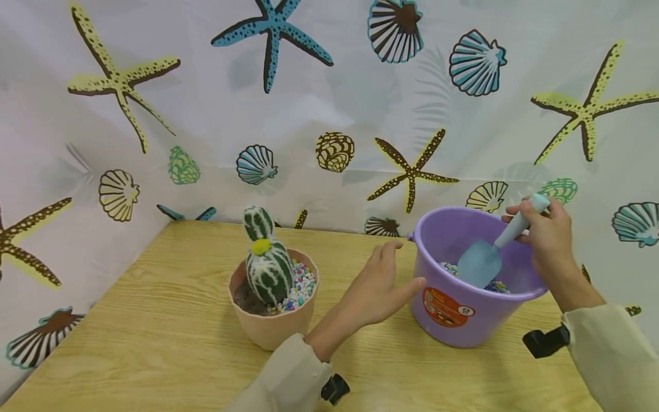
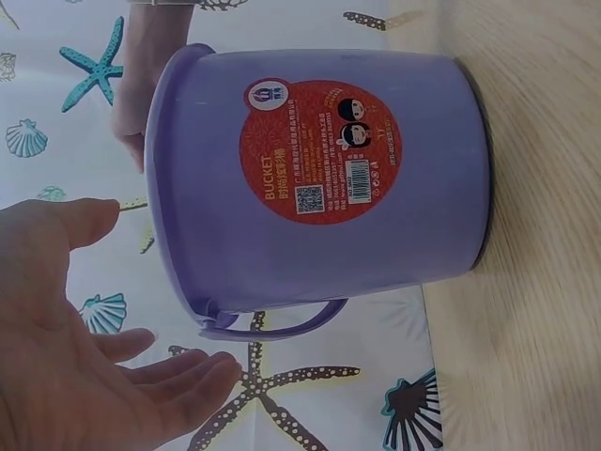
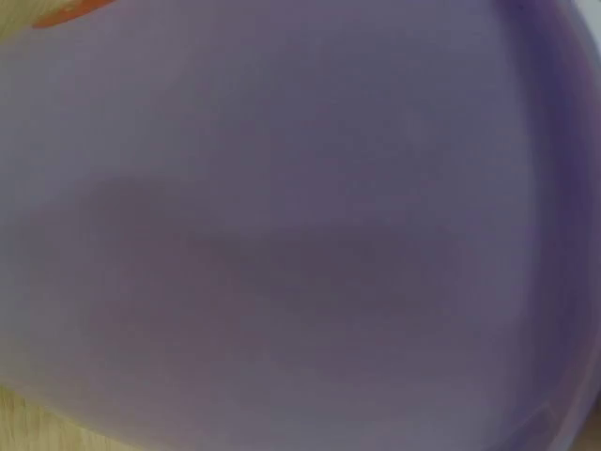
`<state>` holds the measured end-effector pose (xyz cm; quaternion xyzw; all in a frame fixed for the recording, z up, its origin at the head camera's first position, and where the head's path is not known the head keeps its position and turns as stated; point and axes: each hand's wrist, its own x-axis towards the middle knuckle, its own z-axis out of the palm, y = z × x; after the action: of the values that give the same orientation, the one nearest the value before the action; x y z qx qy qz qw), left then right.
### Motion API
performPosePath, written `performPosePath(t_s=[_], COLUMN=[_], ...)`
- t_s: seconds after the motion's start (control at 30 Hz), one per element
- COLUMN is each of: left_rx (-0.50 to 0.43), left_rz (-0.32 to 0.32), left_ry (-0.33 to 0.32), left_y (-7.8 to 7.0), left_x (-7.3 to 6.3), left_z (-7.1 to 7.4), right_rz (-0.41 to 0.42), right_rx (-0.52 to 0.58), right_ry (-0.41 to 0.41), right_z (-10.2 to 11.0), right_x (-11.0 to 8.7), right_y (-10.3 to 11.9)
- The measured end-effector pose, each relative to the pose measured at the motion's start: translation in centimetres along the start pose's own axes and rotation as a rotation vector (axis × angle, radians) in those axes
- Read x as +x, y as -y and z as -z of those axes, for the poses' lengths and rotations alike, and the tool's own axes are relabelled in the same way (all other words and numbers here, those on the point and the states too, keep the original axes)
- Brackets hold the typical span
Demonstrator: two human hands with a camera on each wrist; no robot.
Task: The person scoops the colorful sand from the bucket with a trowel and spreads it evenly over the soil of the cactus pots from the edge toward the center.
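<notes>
The right hand (image 1: 548,229) grips the handle of a light blue hand shovel (image 1: 480,264) over a purple bucket (image 1: 465,312). The shovel's blade points down inside the bucket, close to colorful pebbles (image 1: 498,285) at its bottom. Just left of the bucket, the left hand (image 1: 378,289) is held with fingers extended and thumb apart, holding nothing. In the left wrist view the left hand (image 2: 84,329) is near the bucket's rim, apart from it. Bucket wall (image 3: 300,225) fills most of the right wrist view, where neither the right hand nor the shovel shows.
A peach flowerpot (image 1: 273,329) with a cactus (image 1: 270,272) stands left of the left hand. Part of its surface carries colorful pebbles (image 1: 301,286); the rest looks dark grey. The wooden table (image 1: 149,326) meets a seashell-patterned cloth (image 1: 309,114) behind. The bucket's handle (image 2: 282,331) hangs at its side.
</notes>
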<state>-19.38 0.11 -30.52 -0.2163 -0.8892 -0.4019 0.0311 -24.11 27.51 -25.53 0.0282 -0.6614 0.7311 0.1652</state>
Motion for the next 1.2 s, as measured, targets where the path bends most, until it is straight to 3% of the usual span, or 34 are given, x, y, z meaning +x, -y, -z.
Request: performPosePath(t_s=[0.13,0.43,0.77,1.03,1.2], left_rx=[-0.024,-0.046,-0.089,-0.078,-0.12], left_rz=[0.005,-0.004,-0.044,-0.066,-0.047], left_ry=[-0.002,-0.018,-0.046,-0.029,0.007], left_y=[0.0,-0.6,-0.7,-0.6,-0.5], left_x=[0.4,1.5,3.1,4.1,4.7], left_z=[-0.1,-0.9,-1.5,-2.1,-2.5], right_rz=[-0.008,0.035,0.136,0.075,0.052], right_rx=[-0.058,-0.341,-0.578,-0.72,-0.702], right_ry=[0.037,0.082,0.005,-0.026,0.003], right_z=[-0.1,-0.2,-1.0,-1.3,-1.0], right_x=[0.1,0.1,0.0,-0.1,-0.2], right_y=[-0.7,-1.7,-2.0,-1.9,-1.9])
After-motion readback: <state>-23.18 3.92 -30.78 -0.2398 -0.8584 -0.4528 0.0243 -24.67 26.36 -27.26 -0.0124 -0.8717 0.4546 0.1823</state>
